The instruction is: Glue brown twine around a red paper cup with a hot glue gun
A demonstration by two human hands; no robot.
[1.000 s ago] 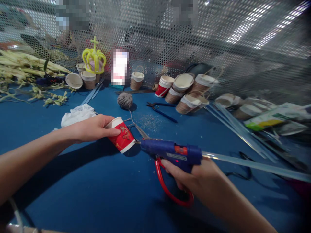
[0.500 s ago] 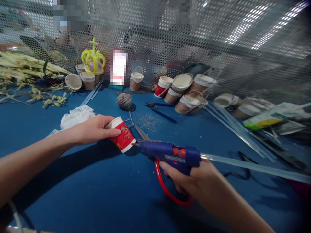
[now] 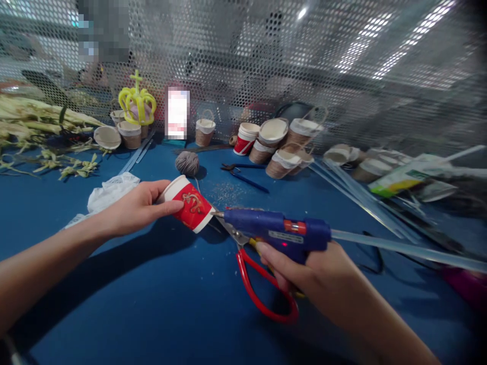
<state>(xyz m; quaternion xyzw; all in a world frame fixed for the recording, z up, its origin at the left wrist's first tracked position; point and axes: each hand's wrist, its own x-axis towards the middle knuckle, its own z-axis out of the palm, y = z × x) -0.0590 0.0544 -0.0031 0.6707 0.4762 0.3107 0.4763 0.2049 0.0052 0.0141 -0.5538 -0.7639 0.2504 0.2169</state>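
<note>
My left hand [image 3: 142, 208] grips a red and white paper cup [image 3: 193, 207] near its rim. The cup is tilted, its base turned to the right. My right hand [image 3: 300, 271] is closed round the handle of a blue hot glue gun [image 3: 262, 223]. A long clear glue stick [image 3: 384, 246] sticks out of the gun's back. The nozzle is at the edge of the cup's base; whether it touches I cannot tell. Red-handled scissors [image 3: 243, 274] lie on the table below the gun, partly hidden by it. Behind the cup sits a ball of grey yarn [image 3: 187, 163].
Blue-handled pliers [image 3: 247, 175] lie beyond the cup. Several twine-wrapped cups [image 3: 283, 162] stand along a perforated metal screen [image 3: 228, 66]. White lace [image 3: 112, 192] lies behind my left arm, dried husks [image 3: 34, 119] at the far left. Glue sticks [image 3: 357, 197] are at right.
The cup has tipped further and its base has risen slightly. The glue gun has shifted a little to the right, showing more of the scissors. The whole view has moved slightly.
</note>
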